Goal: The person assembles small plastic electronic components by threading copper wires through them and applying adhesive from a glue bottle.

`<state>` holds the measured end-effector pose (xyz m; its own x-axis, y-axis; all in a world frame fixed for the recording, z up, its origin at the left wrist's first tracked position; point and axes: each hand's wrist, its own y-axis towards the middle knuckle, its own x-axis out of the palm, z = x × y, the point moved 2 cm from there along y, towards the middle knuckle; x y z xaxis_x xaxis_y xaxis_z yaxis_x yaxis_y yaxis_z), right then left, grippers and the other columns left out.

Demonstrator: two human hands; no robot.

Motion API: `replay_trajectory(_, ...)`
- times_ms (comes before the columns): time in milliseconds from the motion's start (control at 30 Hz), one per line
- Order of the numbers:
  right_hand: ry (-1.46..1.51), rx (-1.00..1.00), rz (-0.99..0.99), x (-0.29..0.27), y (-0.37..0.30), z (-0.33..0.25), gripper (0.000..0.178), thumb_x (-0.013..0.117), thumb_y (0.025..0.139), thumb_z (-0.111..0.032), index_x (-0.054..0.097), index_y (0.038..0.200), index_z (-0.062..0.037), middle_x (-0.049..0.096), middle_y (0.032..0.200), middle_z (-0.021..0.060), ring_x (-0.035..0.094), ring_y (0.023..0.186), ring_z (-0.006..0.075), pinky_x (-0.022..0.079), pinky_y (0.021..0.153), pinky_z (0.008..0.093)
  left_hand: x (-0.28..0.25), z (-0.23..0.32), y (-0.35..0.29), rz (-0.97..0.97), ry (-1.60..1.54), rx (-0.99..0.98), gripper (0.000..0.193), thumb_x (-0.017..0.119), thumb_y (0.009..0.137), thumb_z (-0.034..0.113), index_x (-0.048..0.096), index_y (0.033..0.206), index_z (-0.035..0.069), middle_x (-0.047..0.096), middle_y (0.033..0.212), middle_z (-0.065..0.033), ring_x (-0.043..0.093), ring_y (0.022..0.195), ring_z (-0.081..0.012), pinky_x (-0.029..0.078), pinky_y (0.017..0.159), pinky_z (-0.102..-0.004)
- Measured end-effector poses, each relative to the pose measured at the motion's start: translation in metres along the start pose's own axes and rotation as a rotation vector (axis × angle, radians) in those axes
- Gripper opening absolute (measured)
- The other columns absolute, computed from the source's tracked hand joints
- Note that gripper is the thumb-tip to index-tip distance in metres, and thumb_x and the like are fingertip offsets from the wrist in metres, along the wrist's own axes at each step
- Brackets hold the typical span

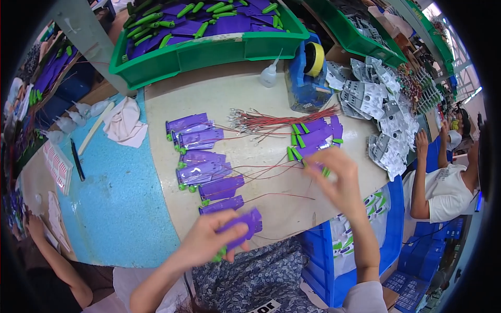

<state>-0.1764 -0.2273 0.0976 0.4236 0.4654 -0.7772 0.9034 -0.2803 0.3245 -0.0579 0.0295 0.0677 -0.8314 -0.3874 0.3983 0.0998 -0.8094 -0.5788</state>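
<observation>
My left hand [211, 237] is closed around a purple plastic part [245, 227] with a green end, held low over the table's near edge. My right hand [339, 177], slightly blurred, has thumb and fingers drawn together above the purple and green parts [313, 136] on the right; what they pinch, if anything, is hidden. A column of similar purple parts [201, 138] with green ends lies left of centre. Thin red wires run rightward from several of these. Behind my right hand lies a bundle of red wires [282, 121] with pale ends.
A green bin [209, 56] of purple and green parts stands at the back. Beside it are a white squeeze bottle [269, 75] and a blue tape dispenser [308, 78]. Grey moulded parts [391, 115] are heaped right. A blue crate [394, 229] sits lower right; a cloth [125, 122] lies left. Other people work nearby.
</observation>
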Motion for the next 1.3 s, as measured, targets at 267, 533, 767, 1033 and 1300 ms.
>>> replay_trajectory(267, -0.2, 0.031, -0.192, -0.004, 0.023, 0.066, 0.031, 0.073, 0.077, 0.003, 0.069, 0.108, -0.0009, 0.056, 0.094, 0.0124, 0.056, 0.091, 0.0301, 0.047, 0.081, 0.0386, 0.011, -0.016, -0.038, 0.082, 0.799, 0.284, 0.021, 0.061, 0.098, 0.028, 0.061, 0.109, 0.01, 0.067, 0.073, -0.0138, 0.065, 0.064, -0.0378, 0.049, 0.057, -0.0488)
replay_trajectory(533, -0.107, 0.185, -0.281, -0.011, 0.039, 0.069, 0.035, 0.08, 0.067, 0.003, 0.07, 0.1, 0.0021, 0.06, 0.089, 0.0112, 0.059, 0.085, 0.027, 0.048, 0.076, 0.0363, -0.021, -0.023, -0.06, 0.235, 1.085, 0.352, 0.022, 0.062, 0.096, 0.028, 0.06, 0.107, 0.009, 0.069, 0.079, -0.0103, 0.067, 0.065, -0.0335, 0.052, 0.053, -0.0447)
replay_trajectory(767, -0.135, 0.288, -0.246, -0.003, 0.033, 0.076, 0.033, 0.077, 0.069, 0.004, 0.071, 0.102, 0.0021, 0.065, 0.09, 0.0092, 0.062, 0.084, 0.0225, 0.048, 0.075, 0.0308, -0.045, -0.014, -0.07, 0.315, 1.104, 0.613, 0.019, 0.07, 0.092, 0.022, 0.066, 0.105, 0.01, 0.072, 0.092, -0.0076, 0.068, 0.067, -0.0292, 0.053, 0.054, -0.0372)
replay_trajectory(1033, 0.099, 0.067, -0.229, 0.054, 0.09, -0.054, 0.028, 0.07, 0.084, 0.002, 0.07, 0.112, 0.0037, 0.064, 0.079, 0.0111, 0.063, 0.075, 0.0191, 0.048, 0.069, 0.0284, -0.077, 0.019, -0.058, 0.402, 1.217, 0.712, 0.019, 0.067, 0.091, 0.019, 0.06, 0.103, 0.007, 0.069, 0.094, -0.0074, 0.07, 0.073, -0.0249, 0.054, 0.054, -0.0357)
replay_trajectory(1300, 0.432, 0.262, -0.449, 0.138, 0.129, -0.043, 0.018, 0.068, 0.09, -0.004, 0.074, 0.105, 0.003, 0.071, 0.085, 0.0069, 0.06, 0.079, 0.0097, 0.047, 0.071, 0.0254, -0.098, 0.048, -0.02, 0.536, 1.535, 0.707, 0.029, 0.064, 0.076, 0.008, 0.058, 0.103, 0.004, 0.066, 0.125, -0.0082, 0.068, 0.066, -0.0178, 0.054, 0.05, -0.0306)
